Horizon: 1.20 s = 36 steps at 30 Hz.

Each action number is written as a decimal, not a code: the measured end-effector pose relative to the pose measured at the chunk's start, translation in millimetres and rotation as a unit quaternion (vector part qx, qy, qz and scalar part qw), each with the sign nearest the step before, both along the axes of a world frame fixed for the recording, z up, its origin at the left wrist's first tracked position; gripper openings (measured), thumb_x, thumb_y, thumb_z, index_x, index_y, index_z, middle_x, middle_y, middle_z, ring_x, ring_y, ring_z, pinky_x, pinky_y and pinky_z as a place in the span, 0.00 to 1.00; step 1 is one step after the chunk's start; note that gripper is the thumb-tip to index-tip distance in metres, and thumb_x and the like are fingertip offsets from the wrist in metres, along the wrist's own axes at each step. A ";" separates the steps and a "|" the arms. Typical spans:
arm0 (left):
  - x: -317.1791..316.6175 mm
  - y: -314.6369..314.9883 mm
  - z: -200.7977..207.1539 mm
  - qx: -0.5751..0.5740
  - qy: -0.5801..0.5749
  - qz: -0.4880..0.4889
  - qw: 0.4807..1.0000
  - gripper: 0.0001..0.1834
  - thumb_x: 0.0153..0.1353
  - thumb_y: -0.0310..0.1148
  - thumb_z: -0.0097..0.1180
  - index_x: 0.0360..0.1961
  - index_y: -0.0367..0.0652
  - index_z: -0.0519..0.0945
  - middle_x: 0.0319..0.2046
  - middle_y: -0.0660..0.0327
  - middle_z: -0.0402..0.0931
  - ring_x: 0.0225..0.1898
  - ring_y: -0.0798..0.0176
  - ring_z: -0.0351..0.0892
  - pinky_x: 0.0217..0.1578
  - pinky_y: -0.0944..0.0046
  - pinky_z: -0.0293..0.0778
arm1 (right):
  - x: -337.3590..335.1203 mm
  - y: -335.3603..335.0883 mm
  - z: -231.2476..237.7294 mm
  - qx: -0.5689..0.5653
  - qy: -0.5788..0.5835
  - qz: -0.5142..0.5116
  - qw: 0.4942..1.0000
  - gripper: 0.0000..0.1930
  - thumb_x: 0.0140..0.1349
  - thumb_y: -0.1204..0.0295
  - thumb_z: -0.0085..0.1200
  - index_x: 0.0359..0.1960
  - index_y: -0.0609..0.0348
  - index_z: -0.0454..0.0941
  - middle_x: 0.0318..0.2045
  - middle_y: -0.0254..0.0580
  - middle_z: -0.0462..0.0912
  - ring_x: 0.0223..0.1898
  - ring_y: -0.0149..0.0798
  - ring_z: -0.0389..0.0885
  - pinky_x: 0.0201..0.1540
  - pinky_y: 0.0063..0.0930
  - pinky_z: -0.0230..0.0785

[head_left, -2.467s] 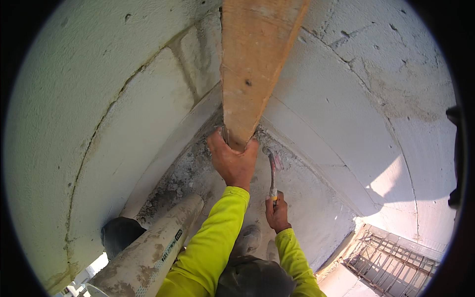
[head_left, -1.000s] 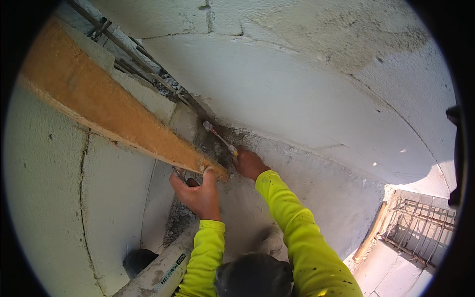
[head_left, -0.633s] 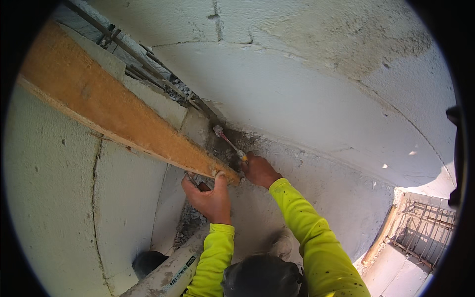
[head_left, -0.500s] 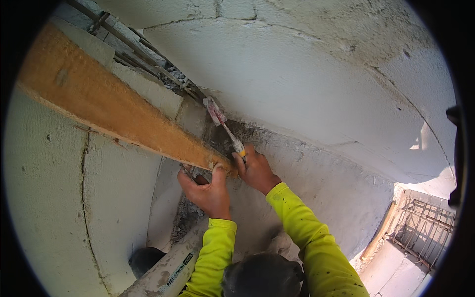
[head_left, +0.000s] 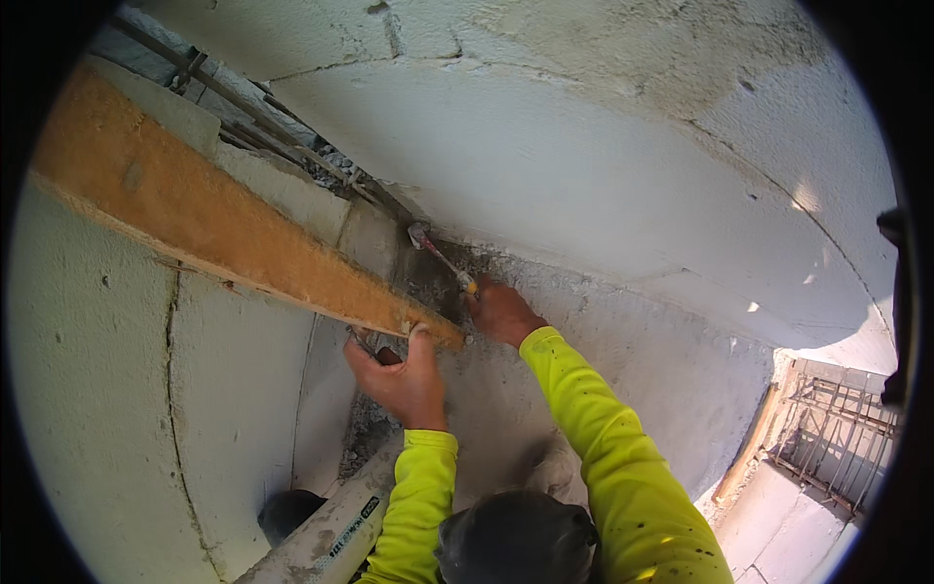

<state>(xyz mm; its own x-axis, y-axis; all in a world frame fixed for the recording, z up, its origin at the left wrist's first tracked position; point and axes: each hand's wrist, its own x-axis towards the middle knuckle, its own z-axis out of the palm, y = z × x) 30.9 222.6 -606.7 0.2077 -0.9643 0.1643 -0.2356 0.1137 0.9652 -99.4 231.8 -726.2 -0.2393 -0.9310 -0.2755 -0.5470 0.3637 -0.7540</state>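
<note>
Head view: left fingers (head_left: 361,362) half-curl round a rough wooden plank (head_left: 224,214); right fingers (head_left: 489,297) clench a hammer (head_left: 443,259).

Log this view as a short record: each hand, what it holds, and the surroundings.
Left hand: thumb on the lower end of a long orange-brown wooden board; a thin piece at the fingers, too small to identify
Right hand: gripping a slim-handled hammer with a yellow band
Board: slants from upper left toward the centre
Beside left sleeve: stained, pale cylindrical pipe
Lower right: grid of thin brown metal bars
Walls: pale grey, rough, cracked
</note>
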 end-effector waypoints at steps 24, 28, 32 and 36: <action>4.5 -0.8 -2.2 0.012 -0.017 -0.005 1.000 0.28 0.51 0.18 0.67 0.53 0.28 0.70 0.48 0.51 0.74 0.46 0.60 0.78 0.51 0.61 0.75 | -15.9 -4.4 8.4 -0.034 -0.013 0.043 0.998 0.19 0.71 0.62 0.50 0.48 0.71 0.68 0.34 0.72 0.82 0.37 0.70 0.82 0.42 0.60 0.75; 4.9 -0.4 -4.8 0.017 -0.010 -0.004 1.000 0.28 0.51 0.18 0.67 0.52 0.29 0.69 0.48 0.51 0.74 0.46 0.61 0.78 0.50 0.62 0.75 | -3.1 7.2 16.5 -0.041 -0.022 0.003 0.999 0.18 0.71 0.63 0.52 0.48 0.68 0.67 0.32 0.70 0.82 0.33 0.70 0.83 0.38 0.60 0.75; 3.2 0.1 -3.2 0.055 0.052 0.000 0.997 0.28 0.50 0.18 0.67 0.52 0.29 0.70 0.48 0.52 0.74 0.47 0.62 0.77 0.50 0.63 0.75 | -5.8 1.6 8.0 0.020 0.006 0.027 0.999 0.18 0.69 0.66 0.54 0.49 0.72 0.68 0.31 0.69 0.82 0.39 0.69 0.83 0.44 0.56 0.75; 2.0 3.0 -1.8 0.014 -0.016 0.010 1.000 0.26 0.53 0.16 0.66 0.53 0.31 0.70 0.48 0.53 0.75 0.45 0.62 0.79 0.48 0.63 0.77 | -13.0 -9.5 -7.7 -0.003 0.016 0.039 0.999 0.19 0.70 0.61 0.51 0.49 0.69 0.70 0.37 0.69 0.83 0.42 0.69 0.83 0.46 0.58 0.75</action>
